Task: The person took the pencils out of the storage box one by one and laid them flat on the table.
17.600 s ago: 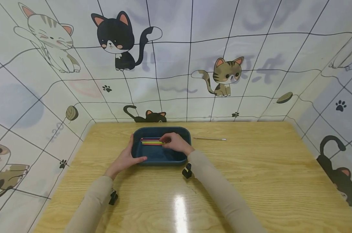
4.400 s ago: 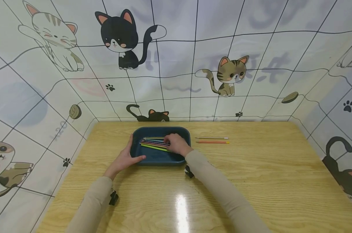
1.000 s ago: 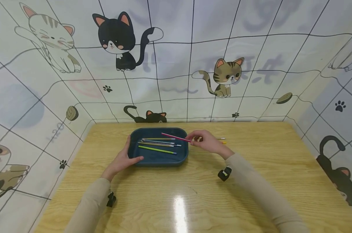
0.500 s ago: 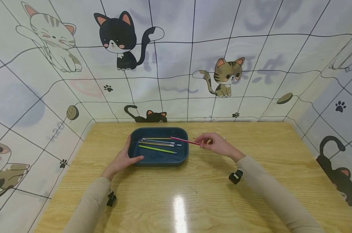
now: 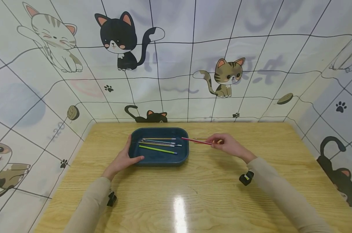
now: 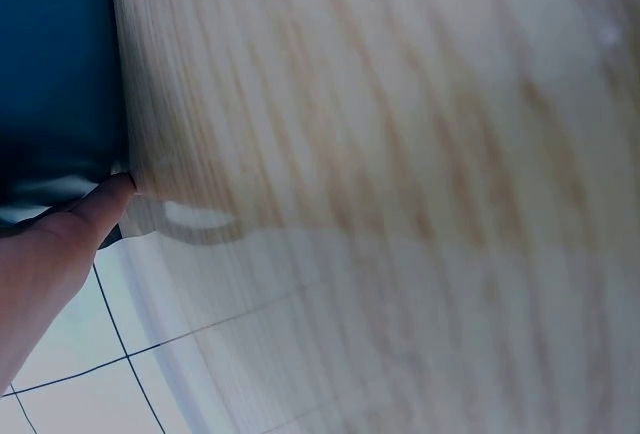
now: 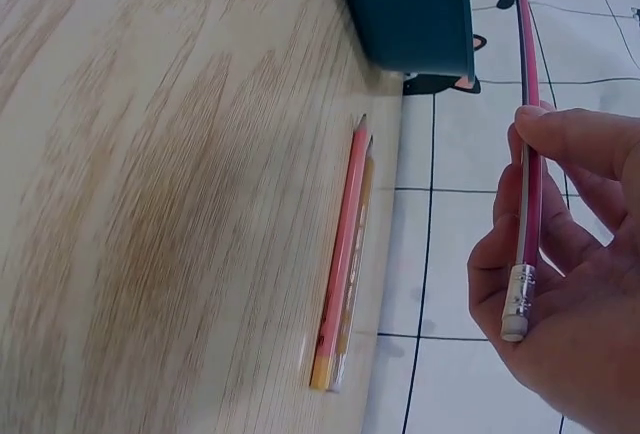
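Observation:
My right hand [image 5: 229, 145] pinches a pink-and-dark striped pencil [image 7: 531, 74] between thumb and fingers, above the table just right of the dark blue tray [image 5: 161, 159]. The pencil's white eraser end points back toward the palm, and its tip reaches over the tray's right rim. My left hand [image 5: 123, 161] rests against the tray's left end, thumb over the front rim and fingers straight along the side. Inside the tray lie a lime-green pencil [image 5: 157, 149] and several darker and yellowish pencils [image 5: 158, 142].
Beneath the right hand, a salmon-pink pencil [image 7: 344, 244] with a yellow end lies beside a gold pencil [image 7: 363, 204] on the wooden table [image 5: 251, 194]. A cat-print wall covering [image 5: 176, 84] rises behind the table and along both sides.
The salmon-pink pencil has come onto the table since the earliest frame. Over the last second, my right hand has carried the striped pencil rightward out of the tray. My left hand stays put.

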The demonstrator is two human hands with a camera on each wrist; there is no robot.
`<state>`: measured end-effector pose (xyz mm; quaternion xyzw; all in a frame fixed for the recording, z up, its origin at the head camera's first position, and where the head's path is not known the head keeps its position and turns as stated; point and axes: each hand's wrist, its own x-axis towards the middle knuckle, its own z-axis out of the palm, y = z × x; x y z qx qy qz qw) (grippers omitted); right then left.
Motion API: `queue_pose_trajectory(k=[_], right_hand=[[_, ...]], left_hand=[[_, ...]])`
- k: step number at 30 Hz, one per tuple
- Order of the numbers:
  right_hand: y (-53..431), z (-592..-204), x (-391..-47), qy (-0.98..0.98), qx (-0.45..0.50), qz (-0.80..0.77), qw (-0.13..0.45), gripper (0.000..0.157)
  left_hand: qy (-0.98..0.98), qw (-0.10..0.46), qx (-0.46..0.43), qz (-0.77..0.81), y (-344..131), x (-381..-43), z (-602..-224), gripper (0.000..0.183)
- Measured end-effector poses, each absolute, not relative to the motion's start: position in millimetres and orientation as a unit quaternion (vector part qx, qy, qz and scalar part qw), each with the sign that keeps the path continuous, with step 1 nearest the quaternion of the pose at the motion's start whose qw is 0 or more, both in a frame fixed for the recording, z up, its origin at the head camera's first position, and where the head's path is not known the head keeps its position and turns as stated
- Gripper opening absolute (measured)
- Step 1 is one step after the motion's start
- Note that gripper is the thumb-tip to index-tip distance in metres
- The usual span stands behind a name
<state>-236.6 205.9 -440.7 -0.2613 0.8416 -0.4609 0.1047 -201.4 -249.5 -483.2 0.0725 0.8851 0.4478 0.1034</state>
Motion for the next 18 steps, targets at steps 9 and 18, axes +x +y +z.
queue_pose_trajectory(k=[9,18], right_hand=[[223,-445,-238,0.848,-0.261,-0.453,0.089,0.021],[238,-459,-245,0.859,-0.255,-0.436,0.086,0.020]], left_hand=[[0.885,0.103,0.073,0.449,-249,-202,-484,0.116],[0.885,0.106,0.071,0.448,-250,-203,-484,0.117]])
